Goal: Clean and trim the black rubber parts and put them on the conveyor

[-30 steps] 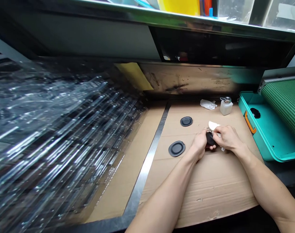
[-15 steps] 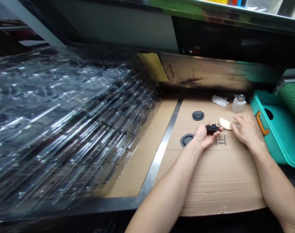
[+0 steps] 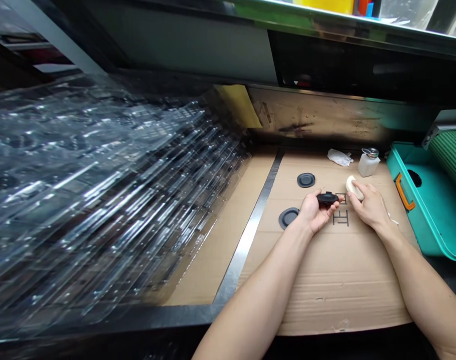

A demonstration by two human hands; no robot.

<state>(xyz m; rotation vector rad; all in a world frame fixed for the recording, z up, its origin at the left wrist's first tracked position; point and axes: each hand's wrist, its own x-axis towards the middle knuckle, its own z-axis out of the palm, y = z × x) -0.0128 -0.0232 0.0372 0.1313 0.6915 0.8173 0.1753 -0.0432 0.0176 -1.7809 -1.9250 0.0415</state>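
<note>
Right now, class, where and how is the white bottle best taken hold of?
I'd grip the white bottle around its body, below the metal top, coming from the near side: it stands upright, flat-sided, with the metal panel behind it. The right hand is nearest, but holds the cream pad.

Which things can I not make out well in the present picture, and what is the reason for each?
All in the head view:
Underside of the black part: covered by the left hand.
Right edge of the nearer disc: behind the left hand.
Lower end of the pale pad: under the right hand.
Clear plastic stack: blurred, cut off by the left edge.
Teal bin: cut off by the right edge.
</note>
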